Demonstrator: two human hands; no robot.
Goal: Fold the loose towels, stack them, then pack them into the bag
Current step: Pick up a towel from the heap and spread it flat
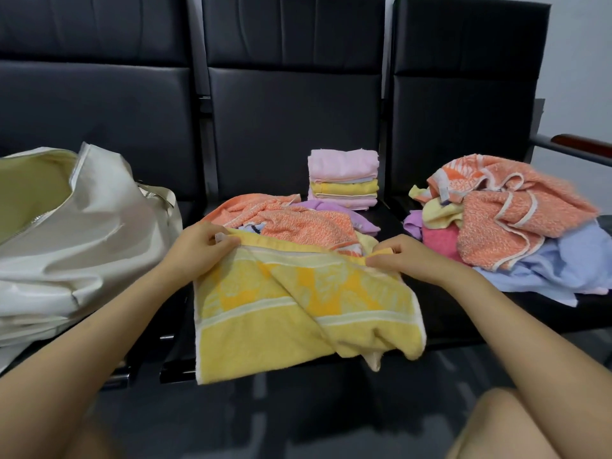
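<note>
A person is sitting before a row of black padded seats (291, 127) and is holding a yellow towel (298, 313) by its far edge, one hand at each upper corner. The left hand (202, 246) is pinching the left corner between thumb and curled fingers, its grip closed on the cloth; the right hand (402, 256) is pinching the right corner the same way, grip likewise closed on the towel. The towel is lying across the front of the middle seat, creased along a diagonal fold, with its near edge hanging over the seat's front lip. Just behind it, an orange towel (298, 223) is lying crumpled on the same seat, with a purple towel (344, 210) touching its right side. Farther back on that seat a folded stack (344, 178) is standing, pink on top, then yellow, then pink at the bottom. On the right seat a loose pile (516, 223) is resting, with orange towels on top, pale blue beneath, and pink, yellow and purple pieces showing at its left edge. On the left seat a cream bag (82, 240) is slumping, its zipped mouth gaping open and showing a yellowish lining. The person's bare knees are showing at the bottom corners.
</note>
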